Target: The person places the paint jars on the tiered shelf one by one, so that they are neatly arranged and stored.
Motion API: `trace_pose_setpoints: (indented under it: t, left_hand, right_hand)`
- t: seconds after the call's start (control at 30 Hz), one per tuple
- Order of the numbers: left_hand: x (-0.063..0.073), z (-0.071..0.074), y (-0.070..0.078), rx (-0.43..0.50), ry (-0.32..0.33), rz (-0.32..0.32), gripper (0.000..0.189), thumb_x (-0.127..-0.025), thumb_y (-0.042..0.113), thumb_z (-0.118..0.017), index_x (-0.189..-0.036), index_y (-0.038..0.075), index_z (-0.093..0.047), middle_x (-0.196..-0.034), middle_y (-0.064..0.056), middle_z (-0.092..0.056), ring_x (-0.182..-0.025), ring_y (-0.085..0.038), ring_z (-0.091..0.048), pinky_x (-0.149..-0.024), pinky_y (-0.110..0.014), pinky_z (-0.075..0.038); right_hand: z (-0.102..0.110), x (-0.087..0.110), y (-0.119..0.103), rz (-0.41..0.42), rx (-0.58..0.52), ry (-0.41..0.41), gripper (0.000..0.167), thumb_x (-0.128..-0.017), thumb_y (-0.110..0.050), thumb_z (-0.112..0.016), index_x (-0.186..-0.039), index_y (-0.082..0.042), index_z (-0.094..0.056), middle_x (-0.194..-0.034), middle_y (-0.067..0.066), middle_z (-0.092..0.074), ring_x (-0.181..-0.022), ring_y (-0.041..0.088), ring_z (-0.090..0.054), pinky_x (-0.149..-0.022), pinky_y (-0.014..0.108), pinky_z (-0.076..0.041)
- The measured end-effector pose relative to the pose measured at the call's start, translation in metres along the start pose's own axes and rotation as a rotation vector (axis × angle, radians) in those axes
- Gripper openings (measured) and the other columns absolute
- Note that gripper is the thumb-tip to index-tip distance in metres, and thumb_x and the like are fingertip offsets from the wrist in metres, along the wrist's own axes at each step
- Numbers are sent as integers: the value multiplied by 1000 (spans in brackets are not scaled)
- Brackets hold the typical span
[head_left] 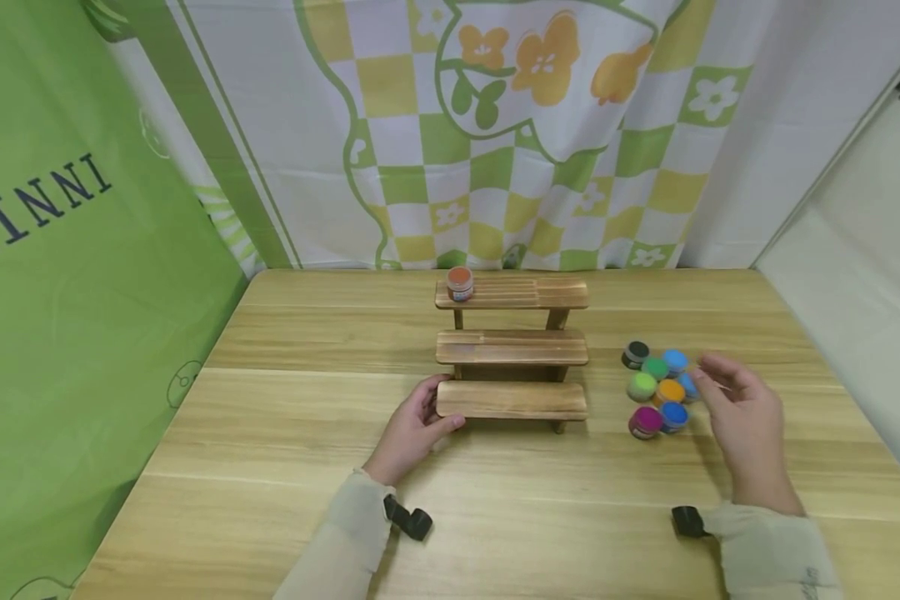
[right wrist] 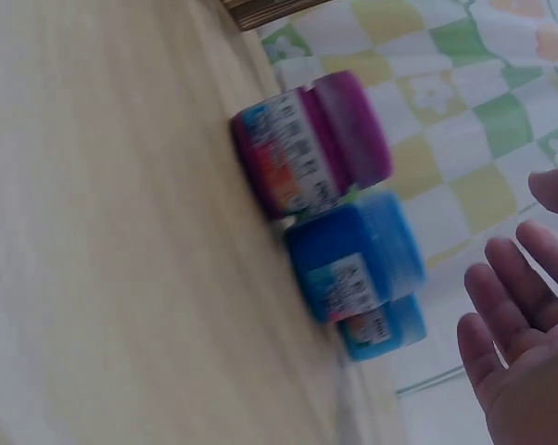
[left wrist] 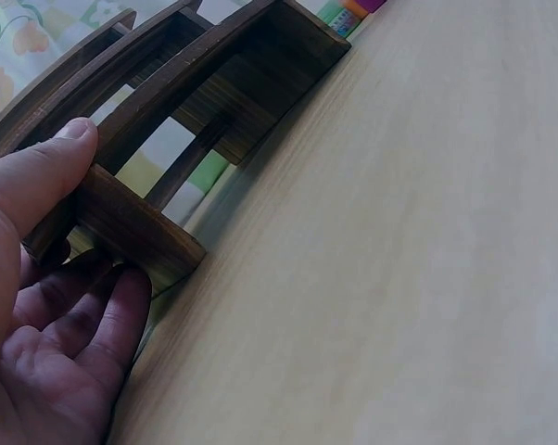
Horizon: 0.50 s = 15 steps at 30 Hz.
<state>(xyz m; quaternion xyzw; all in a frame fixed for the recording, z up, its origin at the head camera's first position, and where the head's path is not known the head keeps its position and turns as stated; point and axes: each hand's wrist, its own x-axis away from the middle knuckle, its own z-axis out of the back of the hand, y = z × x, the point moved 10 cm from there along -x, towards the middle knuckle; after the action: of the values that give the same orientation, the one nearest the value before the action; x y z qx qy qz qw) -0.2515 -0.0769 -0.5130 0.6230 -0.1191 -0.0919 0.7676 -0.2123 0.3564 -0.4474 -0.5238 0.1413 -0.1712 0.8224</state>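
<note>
A three-step wooden display stand [head_left: 512, 400] is on the table, with an orange-red paint jar [head_left: 460, 284] on the left of its top step. My left hand [head_left: 414, 427] holds the left end of the lowest step; in the left wrist view the thumb [left wrist: 52, 171] lies over the step and the fingers curl at its side. To the right of the stand is a cluster of several small paint jars, among them a magenta jar [right wrist: 307, 148], a blue jar [right wrist: 353, 255] and a black jar [head_left: 635, 354]. My right hand [head_left: 746, 417] hovers beside them, fingers loosely bent and holding nothing.
The wood-grain table [head_left: 330, 350] runs back to a checked, flowered curtain [head_left: 510, 167]. Green cloth [head_left: 60, 333] hangs at the left, and a white wall of cloth [head_left: 862, 242] borders the right. Black wrist cameras [head_left: 417, 523] sit at both cuffs.
</note>
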Motion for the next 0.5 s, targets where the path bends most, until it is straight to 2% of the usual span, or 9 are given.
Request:
trace_pose_setpoints:
  t: [0.13, 0.23, 0.33, 0.43, 0.5]
  left_hand:
    - [0, 0, 2, -4, -2, -15, 78, -88, 34, -78, -152, 13, -39, -158, -11, -38, -144, -28, -35, -116, -47, -33]
    - [0, 0, 3, -1, -2, -22, 76, -89, 32, -78, -152, 12, -39, -157, -12, -40, -143, -30, -38, -115, -49, -34]
    - [0, 0, 2, 6, 0, -22, 75, -89, 29, -78, -152, 12, -40, -157, -13, -40, -143, -30, -38, -115, -49, -34]
    - [0, 0, 3, 7, 3, -25, 74, -90, 28, -77, -151, 12, -40, -158, -13, -38, -145, -29, -34, -116, -50, -32]
    - [1, 0, 3, 3, 4, -27, 74, -90, 28, -78, -151, 12, -40, -158, -13, -38, -145, -29, -33, -116, -50, -32]
  right_hand:
    - [-1, -4, 11, -33, 27, 0, 48, -99, -35, -65, -138, -9, -59, -130, -3, -61, -94, -9, -53, -78, 4, -45]
    - [-3, -6, 18, -57, 31, -23, 53, -99, -37, -64, -143, -10, -54, -143, 9, -54, -97, -7, -54, -79, 4, -46]
    - [-7, -7, 28, -114, 7, -62, 58, -99, -39, -63, -149, -14, -48, -153, 14, -45, -111, 4, -54, -85, 7, -47]
    - [-10, -7, 38, -164, -8, -83, 61, -99, -40, -63, -152, -16, -43, -156, 13, -40, -127, 17, -49, -93, 11, -47]
    - [-11, -9, 42, -162, 11, -87, 62, -99, -40, -62, -152, -14, -43, -155, 14, -41, -131, 20, -47, -93, 11, -47]
